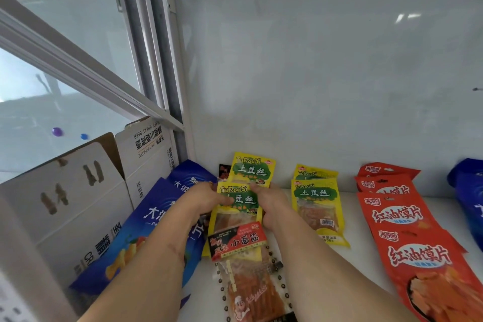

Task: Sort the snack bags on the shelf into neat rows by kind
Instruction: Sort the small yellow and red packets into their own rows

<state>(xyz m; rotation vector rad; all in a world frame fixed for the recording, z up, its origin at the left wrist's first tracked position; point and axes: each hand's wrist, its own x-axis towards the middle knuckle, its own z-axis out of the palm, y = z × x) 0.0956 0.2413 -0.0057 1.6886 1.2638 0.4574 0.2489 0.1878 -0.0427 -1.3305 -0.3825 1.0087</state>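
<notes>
Hands are seen low in the centre of the head view, the only view given, both closed on one yellow potato-shred bag point(239, 204): the left hand point(206, 197) pinches its left edge with the thumb laid across the green label, and the right hand point(271, 204) grips its right edge with curled fingers. A second yellow bag point(253, 168) stands just behind it against the shelf's back wall point(313, 73), and a further pair of yellow bags point(316, 204) lies just to the right of centre, so two short columns of one kind are being formed. A red-labelled gluten-strip bag point(241, 261) overlaps the held bag's lower end, and a small dark packet point(224, 172) peeks out at the upper left of the yellow column. Blue chip bags point(162, 219) lean at the lower left beside a cardboard box point(78, 191), orange-red bags point(407, 230) run in an overlapped row at the right, and another blue bag point(470, 191) is cut off by the right edge. The step is judged to be the squaring of the held bag in its column. It is best done with both edges kept level, the bag slid back until it tucks under or against the rear one, and its sides lined up with the neighbouring yellow column. The gluten-strip bag should be lifted clear first, since it is likely to be dragged askew, and the dark packet moved to its own kind.
</notes>
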